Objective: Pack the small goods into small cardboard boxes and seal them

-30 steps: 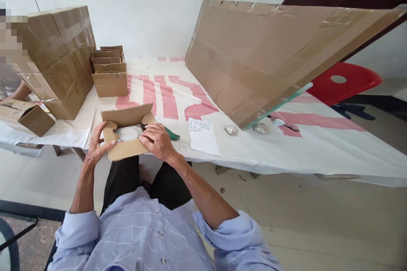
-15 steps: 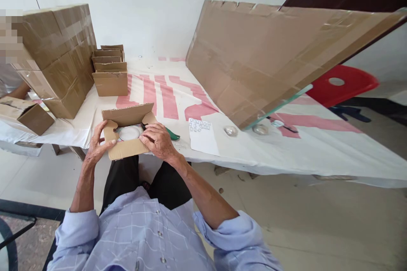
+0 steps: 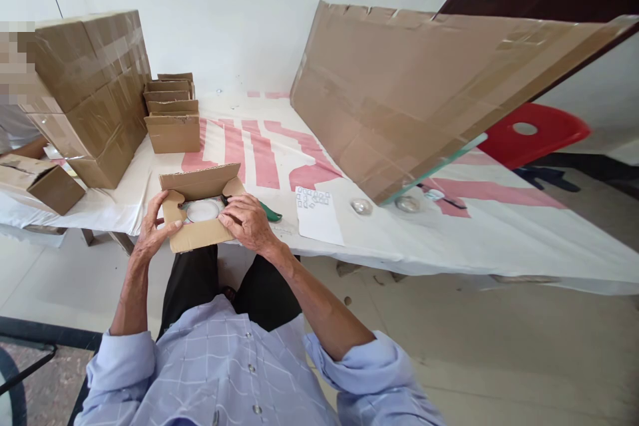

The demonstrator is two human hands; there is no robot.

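Note:
An open cardboard box (image 3: 200,237) stands at the table's front edge, its back flap raised and its front flap folded out toward me. Inside lies a round, whitish, shiny item (image 3: 204,210) whose kind I cannot make out. My left hand (image 3: 154,225) grips the box's left side, thumb on the front flap and fingers behind the corner. At the right side, my right hand (image 3: 245,218) has its fingers bent over the box edge, gripping it. A green object (image 3: 271,212) lies on the table just beyond my right hand, partly hidden by it.
Stacked taped cartons (image 3: 107,90) and several open small boxes (image 3: 174,133) stand at the left. A large cardboard sheet (image 3: 399,100) leans at the right. Near it lie a sheet with stickers (image 3: 319,216) and two clear-wrapped items (image 3: 361,206). A person sits far left beside another box (image 3: 54,190).
Both hands stay on the box in nearly the same pose. The view has shifted very slightly.

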